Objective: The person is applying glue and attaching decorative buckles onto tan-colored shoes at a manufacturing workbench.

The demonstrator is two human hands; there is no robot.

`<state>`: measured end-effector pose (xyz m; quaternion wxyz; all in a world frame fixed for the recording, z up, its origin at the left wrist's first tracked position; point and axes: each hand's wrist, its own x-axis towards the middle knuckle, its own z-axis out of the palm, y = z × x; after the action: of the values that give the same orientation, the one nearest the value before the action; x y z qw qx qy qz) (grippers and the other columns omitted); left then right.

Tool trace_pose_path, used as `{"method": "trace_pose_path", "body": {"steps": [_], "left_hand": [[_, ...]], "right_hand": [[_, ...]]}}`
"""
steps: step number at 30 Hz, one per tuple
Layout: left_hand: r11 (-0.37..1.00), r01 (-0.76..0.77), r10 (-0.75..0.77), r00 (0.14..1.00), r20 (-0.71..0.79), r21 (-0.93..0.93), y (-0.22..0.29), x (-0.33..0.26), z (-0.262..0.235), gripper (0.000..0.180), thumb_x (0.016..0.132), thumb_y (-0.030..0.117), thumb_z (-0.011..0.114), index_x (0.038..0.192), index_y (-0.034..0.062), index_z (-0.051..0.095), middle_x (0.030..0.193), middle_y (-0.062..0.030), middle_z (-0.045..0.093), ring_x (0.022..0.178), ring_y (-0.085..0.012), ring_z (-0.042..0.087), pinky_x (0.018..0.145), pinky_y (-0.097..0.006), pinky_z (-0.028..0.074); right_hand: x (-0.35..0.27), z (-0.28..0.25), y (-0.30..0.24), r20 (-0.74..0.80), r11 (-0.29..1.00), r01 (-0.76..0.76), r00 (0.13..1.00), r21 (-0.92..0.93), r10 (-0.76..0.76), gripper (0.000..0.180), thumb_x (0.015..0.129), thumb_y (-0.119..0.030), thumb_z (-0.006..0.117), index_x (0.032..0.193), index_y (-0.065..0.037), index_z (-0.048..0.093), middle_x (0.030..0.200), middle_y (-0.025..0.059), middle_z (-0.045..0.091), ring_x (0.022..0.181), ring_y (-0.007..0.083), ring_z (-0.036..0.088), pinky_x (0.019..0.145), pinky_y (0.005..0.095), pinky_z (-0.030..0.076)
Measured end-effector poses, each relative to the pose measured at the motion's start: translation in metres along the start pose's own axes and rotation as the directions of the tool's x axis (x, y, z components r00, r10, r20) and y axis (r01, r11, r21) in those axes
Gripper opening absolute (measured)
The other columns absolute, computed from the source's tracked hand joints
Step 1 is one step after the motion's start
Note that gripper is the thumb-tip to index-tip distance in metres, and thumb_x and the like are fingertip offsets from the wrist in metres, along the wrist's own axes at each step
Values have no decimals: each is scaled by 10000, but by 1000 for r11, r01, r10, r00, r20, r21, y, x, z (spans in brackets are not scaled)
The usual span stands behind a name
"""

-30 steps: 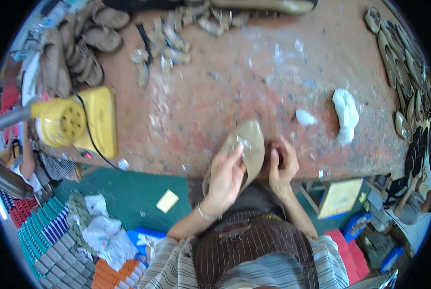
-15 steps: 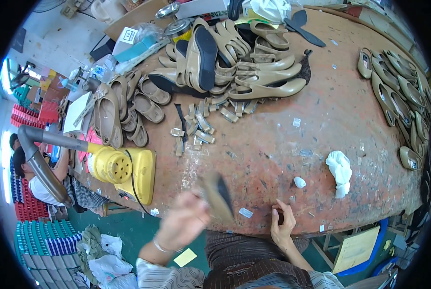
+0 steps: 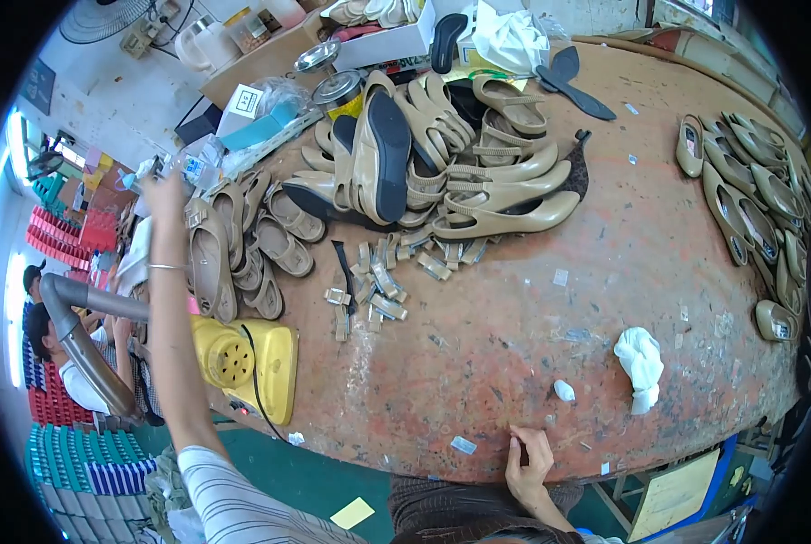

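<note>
My left arm is stretched far to the left, over the yellow machine. My left hand point(image 3: 162, 193) is beside a clear plastic bottle point(image 3: 193, 169) and the pile of beige sandals point(image 3: 210, 267); its fingers are too small and blended with the clutter to read, and no shoe shows in it. At the table's near edge rests my right hand point(image 3: 531, 456), fingers loosely bent, thumb apart, holding nothing. A small white lump point(image 3: 563, 390) and a crumpled white cloth point(image 3: 639, 363) lie beyond it.
Beige slingback shoes point(image 3: 505, 213) are heaped at the back, with buckled strap pieces point(image 3: 387, 283) before them. More beige shoes point(image 3: 757, 218) line the right side. The yellow machine point(image 3: 269, 363) with a grey hose point(image 3: 83, 335) stands left; a person point(image 3: 74, 376) sits beyond it.
My left hand has swung from the near edge to the far left; the beige shoe it held is no longer visible. My right hand stays at the table edge, and the view has shifted slightly.
</note>
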<state>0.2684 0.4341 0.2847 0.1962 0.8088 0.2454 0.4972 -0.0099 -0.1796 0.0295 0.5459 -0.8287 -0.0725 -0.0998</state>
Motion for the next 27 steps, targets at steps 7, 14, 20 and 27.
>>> {"method": "trace_pose_path", "body": {"steps": [7, 14, 20, 27], "left_hand": [[995, -58, 94, 418, 903, -77, 144, -206, 182, 1119, 629, 697, 700, 1337, -113, 388, 1328, -300, 464, 1221, -383, 487, 1038, -399, 385], [964, -210, 58, 765, 641, 164, 212, -233, 216, 878, 570, 360, 836, 1290, 58, 435, 1229, -223, 416, 1141, -415, 442, 983, -476, 400], [998, -58, 40, 636, 770, -4, 180, -207, 208, 1022, 577, 410, 817, 1419, 116, 318, 1227, -232, 576, 1116, -342, 579, 950, -388, 453], [924, -353, 373, 743, 556, -148, 218, -250, 34, 798, 614, 186, 799, 1337, 109, 472, 1103, -202, 581, 1006, -358, 586, 875, -390, 470]], "right_hand": [[3, -2, 3, -23, 994, 29, 999, -107, -32, 220, 726, 96, 616, 919, 0, 660, 810, 151, 617, 739, 293, 604, 651, 345, 492], [2, 5, 4, -23, 991, 17, 1000, -130, -20, 213, 708, 108, 599, 873, -7, 667, 807, 143, 610, 726, 287, 599, 650, 336, 485], [1, 0, -1, -2, 993, -9, 1000, -116, 9, 221, 683, 106, 599, 846, -17, 681, 803, 131, 605, 727, 282, 597, 640, 332, 484], [-4, -4, 7, 14, 995, -2, 1000, -104, 4, 297, 643, 126, 592, 876, -32, 687, 823, 105, 603, 744, 265, 595, 650, 334, 490]]}}
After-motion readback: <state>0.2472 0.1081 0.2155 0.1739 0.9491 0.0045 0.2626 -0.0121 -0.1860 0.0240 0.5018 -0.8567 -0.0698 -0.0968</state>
